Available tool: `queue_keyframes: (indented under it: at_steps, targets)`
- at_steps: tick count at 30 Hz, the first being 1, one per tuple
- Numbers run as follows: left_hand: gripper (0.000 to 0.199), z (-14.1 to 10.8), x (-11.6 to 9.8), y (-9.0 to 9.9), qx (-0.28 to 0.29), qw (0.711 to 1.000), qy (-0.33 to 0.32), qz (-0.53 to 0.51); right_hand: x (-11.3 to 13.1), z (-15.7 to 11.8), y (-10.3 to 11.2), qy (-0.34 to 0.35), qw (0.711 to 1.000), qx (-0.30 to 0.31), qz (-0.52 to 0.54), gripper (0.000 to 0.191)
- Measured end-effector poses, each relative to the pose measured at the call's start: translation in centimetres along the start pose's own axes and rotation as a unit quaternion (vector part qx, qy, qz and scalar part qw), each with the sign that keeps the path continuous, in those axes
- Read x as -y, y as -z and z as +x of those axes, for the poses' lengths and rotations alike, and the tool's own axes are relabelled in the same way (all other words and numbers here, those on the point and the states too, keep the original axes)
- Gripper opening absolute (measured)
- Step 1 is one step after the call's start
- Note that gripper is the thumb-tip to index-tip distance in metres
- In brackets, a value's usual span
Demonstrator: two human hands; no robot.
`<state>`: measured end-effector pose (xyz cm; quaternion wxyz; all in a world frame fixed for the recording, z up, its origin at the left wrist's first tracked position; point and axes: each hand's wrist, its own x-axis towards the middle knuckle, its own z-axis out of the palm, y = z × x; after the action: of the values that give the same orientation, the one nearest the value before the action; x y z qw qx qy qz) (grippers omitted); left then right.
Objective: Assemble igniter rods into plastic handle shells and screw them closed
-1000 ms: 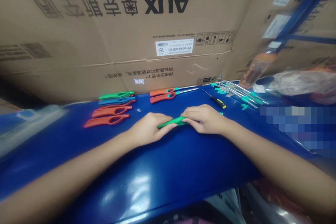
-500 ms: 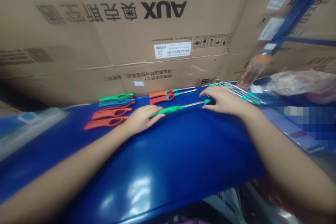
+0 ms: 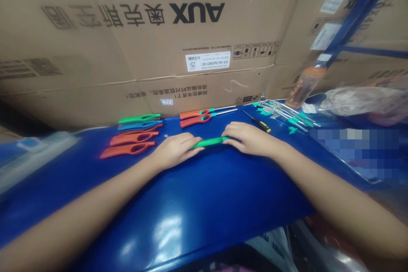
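Held between my hands over the blue table is a long-nosed lighter with a green handle point(image 3: 208, 142). My left hand point(image 3: 174, 151) is closed around the back part of the handle. At its front end my right hand point(image 3: 250, 138) is closed on a small teal collar point(image 3: 225, 139); the metal tube cannot be seen beneath those fingers. A screwdriver point(image 3: 263, 126) with a black and yellow handle lies just behind my right hand. Beyond my hands lie two orange lighters point(image 3: 196, 121) with metal tubes.
To the left lie several handles without tubes, among them a green one point(image 3: 140, 118), a blue one point(image 3: 140, 126) and an orange one point(image 3: 129, 149). Metal tubes with teal pieces point(image 3: 288, 114), a drink bottle point(image 3: 306, 86) and a plastic bag point(image 3: 353, 101) are at right. Cardboard point(image 3: 127, 55) stands behind.
My right hand has moved left along the tube, and the teal collar has gone from near the tip to the green handle's front. The screwdriver is now uncovered. My left hand keeps its hold.
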<state>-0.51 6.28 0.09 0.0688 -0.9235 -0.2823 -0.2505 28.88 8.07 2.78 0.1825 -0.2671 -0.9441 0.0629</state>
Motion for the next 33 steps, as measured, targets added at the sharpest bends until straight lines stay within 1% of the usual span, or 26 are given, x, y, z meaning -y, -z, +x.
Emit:
queue_keyframes:
  at_steps: [2, 4, 9, 11, 14, 17, 20, 23, 26, 29, 33]
  targets:
    - [0.032, 0.0, -0.2, -0.1, -0.001, 1.000, 0.004, -0.006, 0.0, 0.0, -0.3, 0.003, 1.000, 0.002, 0.003, 0.021]
    - [0.031, 0.1, -0.2, -0.1, -0.005, 0.999, 0.018, -0.033, -0.4, -0.1, -0.2, 0.003, 1.000, -0.003, 0.000, 0.021]
    - [0.027, 0.3, -0.9, -0.2, -0.030, 0.990, 0.080, -0.109, -0.7, -0.4, 0.2, 0.022, 0.999, -0.009, -0.046, 0.023]
    - [0.028, 0.2, -1.3, -0.1, -0.023, 0.990, 0.082, -0.110, -0.4, -0.5, 0.2, 0.026, 0.999, 0.004, -0.037, 0.025]
    - [0.029, 0.1, -1.6, 0.2, -0.014, 0.994, 0.057, -0.087, 0.0, -0.6, 0.1, 0.018, 1.000, 0.016, -0.016, 0.027]
    - [0.029, 0.2, -1.7, 0.3, -0.012, 0.995, 0.057, -0.085, 0.0, -0.8, -0.2, 0.027, 0.999, -0.013, -0.039, 0.028]
    - [0.029, 0.4, -1.7, 0.2, -0.003, 0.988, 0.086, -0.125, 0.0, -0.9, -0.4, 0.035, 0.996, -0.033, -0.074, 0.029]
    - [0.030, 0.6, -1.7, -0.1, 0.045, 0.982, 0.097, -0.157, -0.2, -0.7, -0.6, 0.005, 0.998, 0.001, -0.055, 0.026]
    - [0.031, 0.9, -1.9, -0.3, 0.095, 0.976, 0.102, -0.165, -0.7, -0.4, -0.7, -0.040, 0.998, 0.053, 0.019, 0.016]
    - [0.033, 1.0, -2.2, -0.3, 0.103, 0.975, 0.099, -0.172, -1.8, -0.6, -0.3, -0.079, 0.989, 0.076, 0.101, 0.011]
    - [0.036, 0.8, -2.1, -0.3, 0.092, 0.974, 0.098, -0.183, -2.8, -1.2, 0.7, -0.157, 0.970, 0.097, 0.159, 0.026]
